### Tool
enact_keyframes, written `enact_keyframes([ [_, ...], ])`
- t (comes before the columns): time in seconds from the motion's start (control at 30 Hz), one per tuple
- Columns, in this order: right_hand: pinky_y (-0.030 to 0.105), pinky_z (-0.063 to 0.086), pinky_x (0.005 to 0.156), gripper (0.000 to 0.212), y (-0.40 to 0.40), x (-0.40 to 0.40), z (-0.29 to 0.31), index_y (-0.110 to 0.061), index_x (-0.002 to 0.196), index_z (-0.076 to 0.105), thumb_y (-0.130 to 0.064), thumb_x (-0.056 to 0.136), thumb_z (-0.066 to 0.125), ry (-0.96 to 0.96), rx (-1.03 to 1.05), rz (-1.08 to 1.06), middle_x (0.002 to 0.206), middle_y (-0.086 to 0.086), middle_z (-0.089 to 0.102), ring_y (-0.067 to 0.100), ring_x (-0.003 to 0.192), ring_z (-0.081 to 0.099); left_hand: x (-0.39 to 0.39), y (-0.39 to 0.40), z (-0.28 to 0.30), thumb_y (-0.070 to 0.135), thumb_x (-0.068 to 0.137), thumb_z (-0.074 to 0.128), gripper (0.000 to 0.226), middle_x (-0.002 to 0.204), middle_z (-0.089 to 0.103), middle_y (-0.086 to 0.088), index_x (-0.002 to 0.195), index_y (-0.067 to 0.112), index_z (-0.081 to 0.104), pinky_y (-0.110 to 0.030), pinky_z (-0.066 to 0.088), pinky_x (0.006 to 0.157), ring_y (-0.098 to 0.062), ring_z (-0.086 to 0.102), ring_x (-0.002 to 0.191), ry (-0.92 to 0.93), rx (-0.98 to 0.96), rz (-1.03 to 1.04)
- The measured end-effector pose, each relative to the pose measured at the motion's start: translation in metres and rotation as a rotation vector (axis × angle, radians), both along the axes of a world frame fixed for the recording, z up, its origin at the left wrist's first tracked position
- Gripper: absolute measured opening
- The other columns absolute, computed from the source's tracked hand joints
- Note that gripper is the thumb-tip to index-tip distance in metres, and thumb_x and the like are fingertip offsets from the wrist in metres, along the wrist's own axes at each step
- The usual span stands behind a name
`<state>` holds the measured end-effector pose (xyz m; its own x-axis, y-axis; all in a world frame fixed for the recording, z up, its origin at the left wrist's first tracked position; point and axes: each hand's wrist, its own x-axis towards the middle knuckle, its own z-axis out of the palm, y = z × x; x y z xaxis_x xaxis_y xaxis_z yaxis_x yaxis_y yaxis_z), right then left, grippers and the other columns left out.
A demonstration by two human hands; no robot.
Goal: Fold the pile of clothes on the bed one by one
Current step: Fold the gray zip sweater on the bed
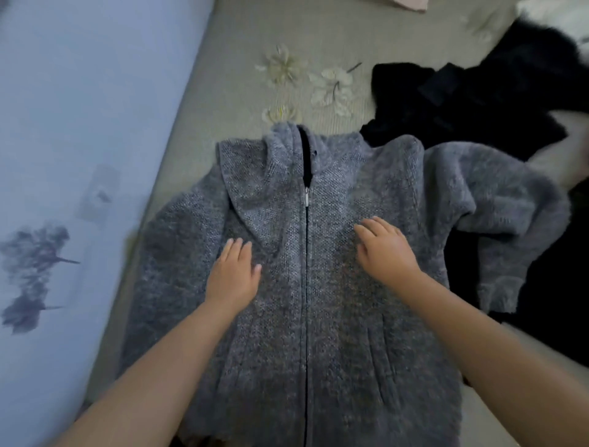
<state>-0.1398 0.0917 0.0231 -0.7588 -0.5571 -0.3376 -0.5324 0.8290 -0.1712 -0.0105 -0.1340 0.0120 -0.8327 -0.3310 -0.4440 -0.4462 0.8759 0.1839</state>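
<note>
A grey fuzzy zip-up jacket (pixel 306 319) lies front side up and zipped on the beige bed cover (pixel 242 57), collar pointing away from me. Its left sleeve lies alongside the body; its right sleeve (pixel 497 207) is bunched out to the right. My left hand (pixel 234 274) rests flat on the jacket's chest, left of the zipper, fingers straight. To the right of the zipper my right hand (pixel 382 249) presses flat on the chest. Neither hand grips the fabric.
Black fluffy garments (pixel 478 105) are heaped at the upper right, partly under the grey sleeve. A pale blue wall with dark flower prints (pixel 63 159) runs along the bed's left edge. A pink item (pixel 411 3) shows at the top edge.
</note>
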Motion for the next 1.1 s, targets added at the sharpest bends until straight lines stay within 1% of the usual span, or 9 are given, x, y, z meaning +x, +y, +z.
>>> enact_keyframes([
  [0.33,0.037,0.028,0.105,0.039,-0.06,-0.126,0.006,-0.008,0.133,0.043,-0.021,0.097,0.039,0.077,-0.088,-0.121,0.135,0.009,0.048,0.024,0.129,0.036,-0.146,-0.065,0.013,0.04,0.095,0.037,0.062,0.151,0.021,-0.012,0.143,0.003,0.021,-0.032,0.013,0.114,-0.023,0.014,0.141,0.232,0.083,0.019],
  [0.53,0.047,0.013,0.112,0.047,-0.11,-0.181,-0.012,-0.014,0.143,0.025,-0.028,0.099,0.033,-0.028,0.055,-0.142,0.15,0.006,0.025,0.023,0.141,0.014,-0.23,-0.067,-0.003,0.057,0.091,0.032,0.066,0.126,0.053,-0.015,0.125,0.001,0.044,-0.043,0.03,0.105,-0.029,0.047,0.119,0.121,0.01,0.018],
  [0.67,0.057,0.002,0.11,0.062,-0.129,-0.198,-0.032,-0.019,0.146,0.012,-0.012,0.092,0.043,-0.108,0.153,-0.177,0.153,0.003,0.016,0.025,0.142,0.004,-0.238,-0.071,-0.024,0.034,0.092,0.046,0.034,0.105,0.058,-0.011,0.111,0.007,0.047,-0.038,0.038,0.087,-0.03,0.055,0.101,0.081,0.101,0.024],
  [0.73,0.062,-0.002,0.107,0.066,-0.137,-0.2,-0.037,-0.019,0.145,0.015,-0.009,0.088,0.046,-0.136,0.23,-0.163,0.148,0.007,0.028,0.026,0.14,0.012,-0.226,-0.073,-0.03,0.025,0.09,0.051,0.032,0.108,0.054,-0.012,0.116,0.009,0.045,-0.032,0.039,0.074,-0.029,0.055,0.096,0.117,0.223,-0.013],
  [0.83,0.064,-0.005,0.106,0.053,-0.136,-0.191,-0.031,-0.02,0.134,0.041,-0.01,0.083,0.051,-0.06,0.244,-0.016,0.12,0.005,0.054,0.026,0.124,0.038,-0.192,-0.08,-0.029,0.02,0.088,0.053,0.05,0.128,0.044,-0.014,0.135,0.02,0.039,-0.032,0.041,0.081,-0.029,0.053,0.105,0.079,0.26,-0.052],
  [0.93,0.063,0.018,0.102,0.047,-0.114,-0.149,-0.007,-0.016,0.114,0.063,-0.008,0.068,0.065,0.136,0.018,0.176,0.093,0.009,0.06,0.032,0.099,0.055,-0.156,-0.085,-0.021,0.015,0.085,0.053,0.047,0.12,0.044,-0.01,0.13,0.024,0.049,-0.034,0.043,0.085,-0.032,0.052,0.106,0.081,0.262,-0.024],
  [1.0,0.055,0.047,0.074,0.041,-0.09,-0.111,0.006,-0.012,0.092,0.073,-0.011,0.052,0.076,0.208,-0.122,0.26,0.073,0.009,0.061,0.033,0.071,0.062,-0.136,-0.083,-0.015,0.016,0.086,0.05,0.04,0.124,0.045,-0.007,0.124,0.026,0.055,-0.034,0.044,0.088,-0.029,0.051,0.108,0.027,0.27,-0.044],
  [1.03,0.048,0.051,0.062,0.04,-0.077,-0.094,0.008,-0.012,0.089,0.074,-0.011,0.05,0.08,0.185,-0.127,0.291,0.071,0.008,0.061,0.031,0.065,0.062,-0.128,-0.079,-0.013,0.022,0.086,0.047,0.038,0.128,0.045,-0.005,0.122,0.027,0.057,-0.034,0.044,0.091,-0.028,0.05,0.111,-0.02,0.277,-0.071],
  [1.1,0.045,0.052,0.061,0.035,-0.061,-0.075,0.008,-0.009,0.096,0.072,-0.01,0.062,0.079,0.014,-0.115,0.231,0.079,0.011,0.064,0.032,0.072,0.062,-0.12,-0.068,-0.011,0.036,0.085,0.036,0.041,0.123,0.051,-0.005,0.113,0.023,0.063,-0.035,0.045,0.09,-0.027,0.051,0.109,-0.087,0.308,-0.079],
])
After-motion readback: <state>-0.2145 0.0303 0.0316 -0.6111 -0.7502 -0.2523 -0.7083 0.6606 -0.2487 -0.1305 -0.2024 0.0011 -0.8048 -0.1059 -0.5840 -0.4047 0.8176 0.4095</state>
